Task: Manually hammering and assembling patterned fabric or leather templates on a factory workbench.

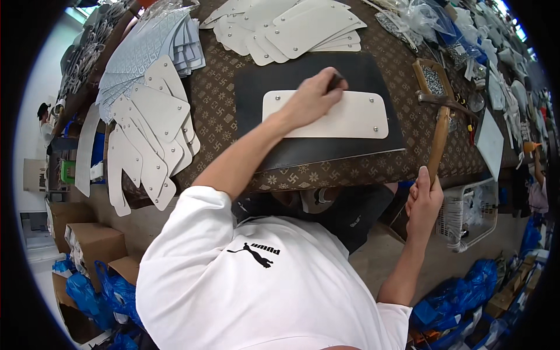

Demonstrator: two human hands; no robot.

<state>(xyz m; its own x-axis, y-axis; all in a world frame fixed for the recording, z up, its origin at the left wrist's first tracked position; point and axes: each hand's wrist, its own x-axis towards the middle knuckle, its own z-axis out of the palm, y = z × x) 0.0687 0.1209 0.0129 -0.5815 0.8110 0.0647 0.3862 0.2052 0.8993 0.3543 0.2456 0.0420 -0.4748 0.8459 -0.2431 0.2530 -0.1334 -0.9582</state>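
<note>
My left hand (315,99) is closed over the white rounded-corner panel (356,119). A small dark object (336,80) shows between its fingers; its kind is not clear. Shiny metal studs sit at the panel's visible corners, and my left hand and forearm cover part of it. Beneath the panel lies a black mat (256,151) on the patterned brown cloth. To the right, my right hand (424,201) grips the lower end of a hammer's wooden handle, with the hammer (438,140) upright and its head near a wooden tray (417,73) of small metal pieces.
Studded white panels (315,26) are fanned out at the table's far side. More white panels (160,111) and grey patterned sheets (137,58) overlap at left. A white basket (466,216) stands below the right table edge. Cardboard boxes (96,245) and blue bags (458,291) are on the floor.
</note>
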